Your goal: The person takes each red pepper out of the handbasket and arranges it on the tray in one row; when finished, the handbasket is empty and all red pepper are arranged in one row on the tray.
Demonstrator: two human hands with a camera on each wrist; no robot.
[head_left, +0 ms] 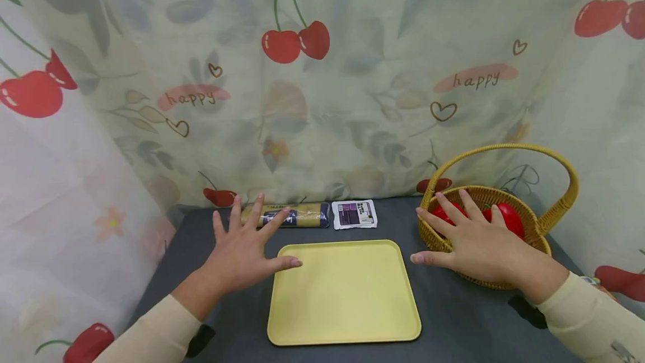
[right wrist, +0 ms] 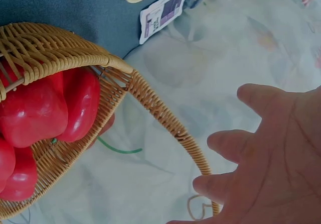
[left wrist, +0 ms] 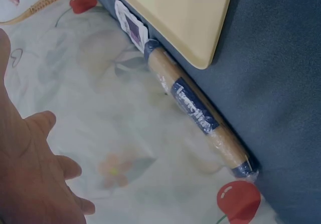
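My left hand is spread with straight fingers left of a yellow tray, its thumb over the tray's upper left corner. Behind its fingertips lies a pack of spaghetti in a clear wrapper with a dark blue label. My right hand, also spread, hovers in front of a wicker basket with a tall handle. Red bell peppers sit in the basket, partly hidden by that hand; the right wrist view shows several peppers. Neither hand holds anything.
A small white and purple packet lies beside the spaghetti at the back of the dark table. A cherry-print curtain hangs right behind the table and along both sides. The basket's handle rises high at the right.
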